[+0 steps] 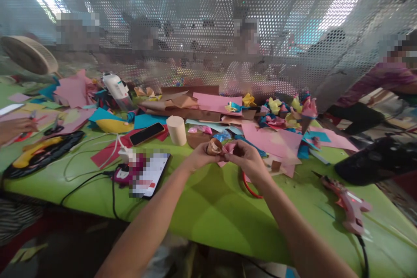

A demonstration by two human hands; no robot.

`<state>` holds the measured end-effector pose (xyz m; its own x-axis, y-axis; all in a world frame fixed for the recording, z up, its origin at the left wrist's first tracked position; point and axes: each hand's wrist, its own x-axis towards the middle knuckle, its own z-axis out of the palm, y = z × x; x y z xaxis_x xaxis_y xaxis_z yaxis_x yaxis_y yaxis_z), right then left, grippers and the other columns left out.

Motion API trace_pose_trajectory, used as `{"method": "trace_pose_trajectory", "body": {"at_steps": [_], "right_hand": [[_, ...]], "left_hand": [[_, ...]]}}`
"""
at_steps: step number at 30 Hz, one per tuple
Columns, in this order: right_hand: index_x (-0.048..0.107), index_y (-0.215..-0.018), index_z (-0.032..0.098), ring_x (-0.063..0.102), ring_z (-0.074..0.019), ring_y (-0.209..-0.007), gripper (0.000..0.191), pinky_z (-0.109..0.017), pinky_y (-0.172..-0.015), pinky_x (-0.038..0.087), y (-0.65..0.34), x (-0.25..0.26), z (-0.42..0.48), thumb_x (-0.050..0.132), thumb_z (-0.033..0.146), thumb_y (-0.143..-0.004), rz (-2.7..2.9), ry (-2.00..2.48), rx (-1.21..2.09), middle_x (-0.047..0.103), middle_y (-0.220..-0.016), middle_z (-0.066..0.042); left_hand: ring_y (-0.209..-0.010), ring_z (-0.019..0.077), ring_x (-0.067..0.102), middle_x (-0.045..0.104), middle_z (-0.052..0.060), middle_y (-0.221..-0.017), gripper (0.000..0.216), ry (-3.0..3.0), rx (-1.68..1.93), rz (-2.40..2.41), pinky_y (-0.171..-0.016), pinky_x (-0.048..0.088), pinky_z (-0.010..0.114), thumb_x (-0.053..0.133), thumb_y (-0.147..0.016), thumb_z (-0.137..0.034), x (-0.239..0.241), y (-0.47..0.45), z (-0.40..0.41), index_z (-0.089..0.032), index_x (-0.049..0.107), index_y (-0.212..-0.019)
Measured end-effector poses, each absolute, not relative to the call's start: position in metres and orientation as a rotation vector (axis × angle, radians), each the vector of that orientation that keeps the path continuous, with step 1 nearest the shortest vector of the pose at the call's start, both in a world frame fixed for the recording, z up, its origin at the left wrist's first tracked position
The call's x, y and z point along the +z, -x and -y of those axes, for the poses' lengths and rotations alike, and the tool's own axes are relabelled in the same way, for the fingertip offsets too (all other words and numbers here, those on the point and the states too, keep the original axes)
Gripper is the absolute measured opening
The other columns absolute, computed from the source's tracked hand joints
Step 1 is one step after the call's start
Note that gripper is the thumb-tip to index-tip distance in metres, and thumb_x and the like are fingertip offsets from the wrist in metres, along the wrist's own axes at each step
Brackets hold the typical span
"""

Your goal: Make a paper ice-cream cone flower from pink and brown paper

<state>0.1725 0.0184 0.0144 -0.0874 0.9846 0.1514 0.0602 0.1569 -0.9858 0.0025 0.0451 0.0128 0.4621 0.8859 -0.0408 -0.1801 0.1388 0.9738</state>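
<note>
Both my hands meet above the green table (211, 208). My left hand (199, 157) is closed around a small brown paper cone (214, 147). My right hand (246, 157) pinches a pink piece of paper (228, 147) that touches the cone's mouth. A red scissor handle (250, 187) shows under my right wrist. A cream tape roll (176, 130) stands just left of my hands.
Coloured paper scraps and finished paper flowers (286, 113) cover the far side. Two phones (147, 133) (150, 174), cables, and a pink glue gun (347, 203) lie on the table. Another person's hand (14, 129) is at the left. A perforated metal screen stands behind.
</note>
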Motion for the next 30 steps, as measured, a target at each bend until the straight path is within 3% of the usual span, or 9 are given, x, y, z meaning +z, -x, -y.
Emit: {"method": "trace_pose_trajectory", "body": {"at_steps": [11, 16, 24, 30], "right_hand": [[0.06, -0.088, 0.02, 0.062, -0.0166, -0.069, 0.031, -0.029, -0.062, 0.047, -0.186, 0.03, -0.013, 0.076, 0.045, -0.078, 1.403, 0.982, 0.994, 0.071, -0.083, -0.005], [0.061, -0.09, 0.022, 0.066, -0.0182, -0.073, 0.03, -0.03, -0.064, 0.051, -0.185, 0.029, -0.014, 0.075, 0.046, -0.079, 1.536, 0.973, 1.02, 0.071, -0.079, -0.002], [0.067, -0.094, 0.019, 0.064, -0.0183, -0.069, 0.029, -0.031, -0.065, 0.051, -0.185, 0.029, -0.012, 0.072, 0.044, -0.082, 1.58, 1.024, 0.976, 0.069, -0.077, -0.003], [0.072, -0.091, 0.02, 0.061, -0.0174, -0.069, 0.024, -0.031, -0.065, 0.049, -0.187, 0.024, -0.015, 0.071, 0.042, -0.082, 1.603, 1.059, 0.859, 0.066, -0.082, -0.004]], "left_hand": [[-0.08, 0.0119, 0.051, 0.05, -0.005, -0.08, 0.054, -1.333, 0.728, -0.712, -0.078, 0.039, 0.027, 0.085, -0.065, -0.042, 0.009, 0.004, -0.044, -0.02, 0.051, -0.101], [-0.072, 0.0096, 0.041, 0.04, -0.007, -0.075, 0.048, -1.452, 0.679, -0.688, -0.07, 0.035, 0.024, 0.078, -0.074, -0.046, 0.01, 0.003, -0.044, -0.021, 0.051, -0.104], [-0.084, 0.0157, 0.053, 0.059, 0.002, -0.089, 0.051, -1.39, 0.781, -0.721, -0.076, 0.042, 0.028, 0.075, -0.074, -0.056, 0.012, -0.001, -0.042, -0.02, 0.063, -0.108], [-0.09, 0.0192, 0.059, 0.069, 0.008, -0.1, 0.068, -1.335, 0.764, -0.781, -0.077, 0.042, 0.029, 0.077, -0.069, -0.06, 0.014, 0.0, -0.039, -0.019, 0.066, -0.122]]}}
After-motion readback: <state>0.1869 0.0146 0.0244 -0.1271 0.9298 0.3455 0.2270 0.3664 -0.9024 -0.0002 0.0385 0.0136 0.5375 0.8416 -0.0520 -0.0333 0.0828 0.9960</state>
